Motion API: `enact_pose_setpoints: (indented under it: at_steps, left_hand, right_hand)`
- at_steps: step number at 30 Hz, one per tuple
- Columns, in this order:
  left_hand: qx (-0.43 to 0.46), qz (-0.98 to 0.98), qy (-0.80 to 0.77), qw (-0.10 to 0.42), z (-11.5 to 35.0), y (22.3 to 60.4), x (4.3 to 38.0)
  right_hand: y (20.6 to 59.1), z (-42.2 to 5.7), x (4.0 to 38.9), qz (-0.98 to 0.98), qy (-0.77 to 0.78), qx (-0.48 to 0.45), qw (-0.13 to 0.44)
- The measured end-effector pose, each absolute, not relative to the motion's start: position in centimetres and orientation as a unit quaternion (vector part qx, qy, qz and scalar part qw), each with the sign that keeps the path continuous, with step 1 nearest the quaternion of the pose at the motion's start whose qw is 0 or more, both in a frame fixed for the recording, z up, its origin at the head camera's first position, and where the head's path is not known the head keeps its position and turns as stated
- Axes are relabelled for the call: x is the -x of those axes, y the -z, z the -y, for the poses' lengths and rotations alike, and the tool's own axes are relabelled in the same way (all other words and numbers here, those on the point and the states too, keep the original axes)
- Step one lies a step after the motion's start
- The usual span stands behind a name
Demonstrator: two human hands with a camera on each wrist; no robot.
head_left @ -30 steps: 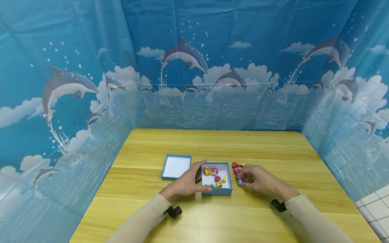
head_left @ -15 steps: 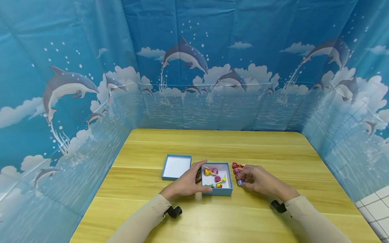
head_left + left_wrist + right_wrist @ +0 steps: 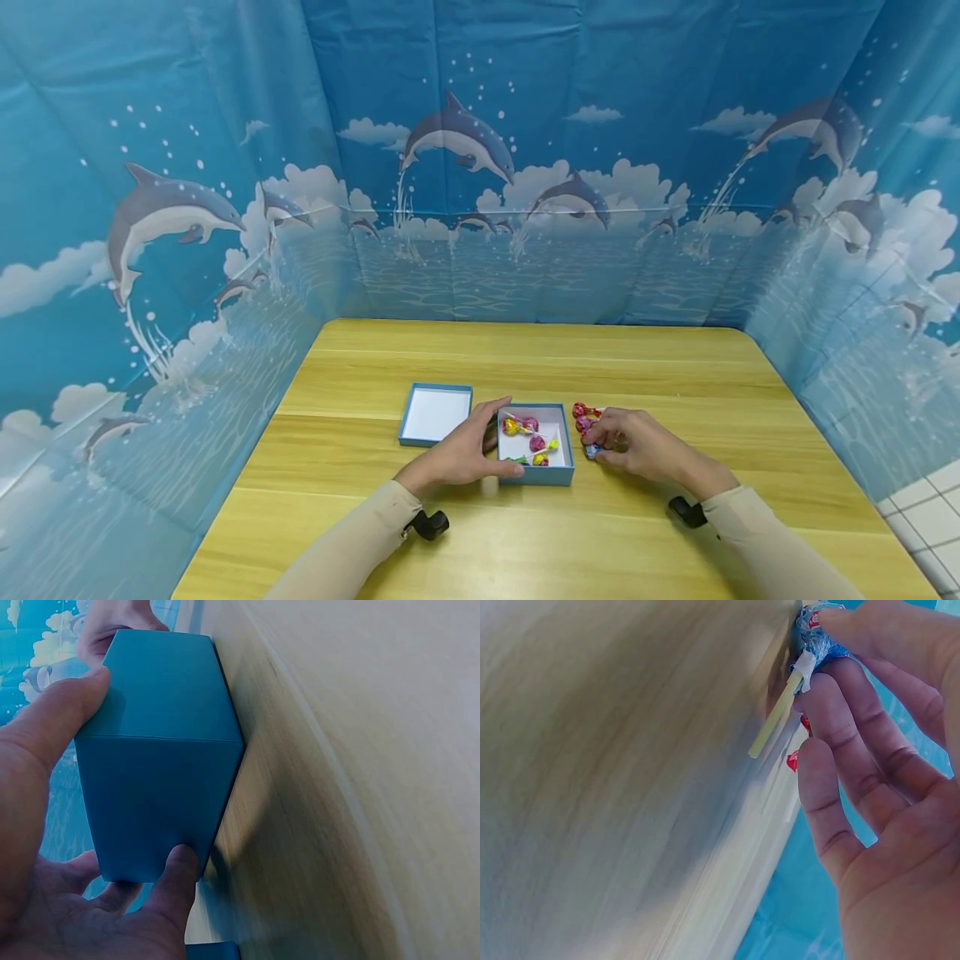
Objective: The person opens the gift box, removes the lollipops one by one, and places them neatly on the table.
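Note:
A blue square box (image 3: 546,476) with a white inside stands in the middle of the table, holding several lollipops, among them a yellow one (image 3: 511,427) and a purple one (image 3: 537,443). My left hand (image 3: 467,450) grips it from the left, thumb over the near corner, other fingers along the left wall and far corner. To the right of the box, my right hand (image 3: 637,443) pinches a blue-wrapped lollipop (image 3: 819,641) between thumb and fingers, its pale yellow stick pointing down to the wood in the right wrist view. Red and pink lollipops (image 3: 579,409) lie just beyond those fingertips, partly hidden.
A shallow blue-rimmed lid (image 3: 437,413), white side up, lies left of the box, behind the left hand. The yellow wooden table (image 3: 525,358) meets a blue dolphin-print curtain (image 3: 465,258) at its back and sides. White tiles (image 3: 933,517) show at the lower right.

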State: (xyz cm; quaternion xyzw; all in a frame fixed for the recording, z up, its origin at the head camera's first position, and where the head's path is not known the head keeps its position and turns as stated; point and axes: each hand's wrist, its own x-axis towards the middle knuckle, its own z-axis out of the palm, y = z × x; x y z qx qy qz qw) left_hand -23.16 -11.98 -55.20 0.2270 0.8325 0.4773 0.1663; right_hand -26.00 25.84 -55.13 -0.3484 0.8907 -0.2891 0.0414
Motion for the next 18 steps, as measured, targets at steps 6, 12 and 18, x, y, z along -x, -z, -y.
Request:
enact_pose_setpoints:
  at_steps: [6, 12, 18]
  left_hand:
    - [-0.224, -0.831, -0.481, 0.169, 11.9, 55.2, 23.1]
    - [-0.224, -0.827, -0.488, 0.169, 11.9, 55.3, 23.1]
    - [-0.23, -0.827, -0.485, 0.166, 11.9, 55.3, 23.1]
  right_hand:
    - [55.0, -25.9, 25.8, -0.892, 0.288, 0.345, 0.042]
    - [54.6, -26.0, 25.8, -0.894, 0.29, 0.339, 0.044]
    - [54.1, -26.1, 25.8, -0.895, 0.282, 0.345, 0.033]
